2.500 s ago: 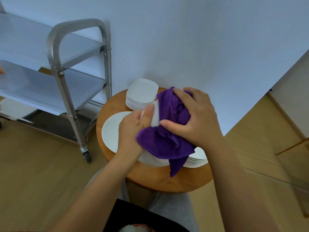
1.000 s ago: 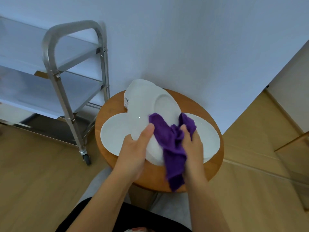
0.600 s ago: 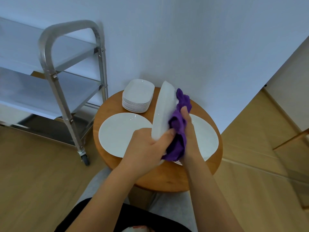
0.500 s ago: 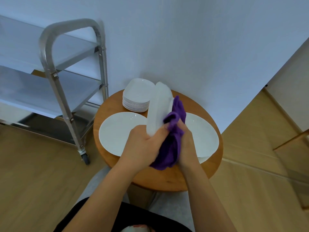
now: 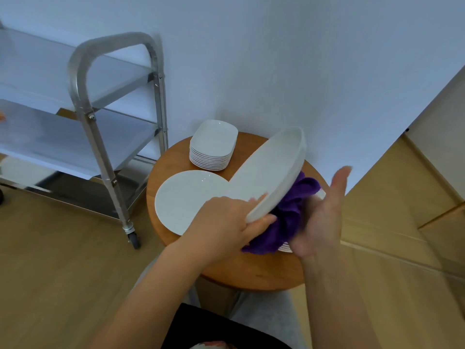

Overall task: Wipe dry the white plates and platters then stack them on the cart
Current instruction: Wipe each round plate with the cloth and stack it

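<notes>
My left hand (image 5: 226, 220) grips the near rim of a white oval platter (image 5: 269, 172), held tilted over the round wooden table (image 5: 251, 273). A purple cloth (image 5: 286, 215) is bunched under the platter's underside. My right hand (image 5: 324, 212) presses the cloth there with its palm up and fingers straight. On the table lie a round white plate (image 5: 186, 197), a stack of small rectangular plates (image 5: 214, 144) at the back, and a stack of plates (image 5: 285, 248) mostly hidden under the cloth. The metal cart (image 5: 83, 102) stands to the left.
The cart has several steel shelves and a caster (image 5: 133, 238) close to the table's left edge. A white wall runs behind the table. Wood floor lies all round, and a wooden cabinet front (image 5: 427, 197) sits to the right.
The platter has turned from nearly on edge to tilted with its face up and to the left. My right hand and the cloth moved from its side to beneath it.
</notes>
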The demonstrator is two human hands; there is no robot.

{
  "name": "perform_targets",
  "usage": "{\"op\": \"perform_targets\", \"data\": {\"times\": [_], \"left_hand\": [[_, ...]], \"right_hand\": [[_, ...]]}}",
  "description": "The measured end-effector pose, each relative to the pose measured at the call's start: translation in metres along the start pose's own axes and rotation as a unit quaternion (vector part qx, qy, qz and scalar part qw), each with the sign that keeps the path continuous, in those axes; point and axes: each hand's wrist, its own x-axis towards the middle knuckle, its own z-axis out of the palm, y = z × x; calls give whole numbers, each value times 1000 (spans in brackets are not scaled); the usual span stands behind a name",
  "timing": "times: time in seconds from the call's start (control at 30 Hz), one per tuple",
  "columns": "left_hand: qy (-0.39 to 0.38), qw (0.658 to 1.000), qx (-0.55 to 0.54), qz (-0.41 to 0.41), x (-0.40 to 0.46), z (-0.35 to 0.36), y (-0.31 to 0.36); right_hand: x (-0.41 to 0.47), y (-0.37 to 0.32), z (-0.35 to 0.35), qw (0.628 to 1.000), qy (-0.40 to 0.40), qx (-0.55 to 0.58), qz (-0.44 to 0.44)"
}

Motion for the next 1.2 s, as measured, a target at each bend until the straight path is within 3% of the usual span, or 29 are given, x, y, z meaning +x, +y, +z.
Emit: {"op": "perform_targets", "data": {"times": [0.1,0.23,0.33,0.4,0.47,0.53,0.63,0.67,0.97,1.2], "left_hand": [[-21,989,139,53,8,1,-4],[-95,964,226,99,14,12,-9],[-77,982,171,34,5,18,-23],[11,998,40,-42,-8,19,-34],[127,984,-50,-112,-17,23,-44],[159,932,-216,-245,-20,24,-50],[67,748,-531,-392,-21,19,-56],[55,729,-551,-403,-24,18,-60],[199,713,-510,-438,-32,35,-91],[203,732,-465,-455,-14,46,-121]], "right_hand": [[-7,-3,3,1000,-12,-27,1],[-1,14,-9,991,93,-93,11],[1,25,-18,990,131,-43,7],[2,32,-27,988,151,9,12],[4,39,-34,986,168,20,0],[4,47,-36,983,183,-24,-15],[5,58,-31,977,184,-100,-26],[6,61,-29,976,182,-121,-27],[22,75,-17,953,168,-234,-98],[25,89,-20,943,185,-260,-95]]}}
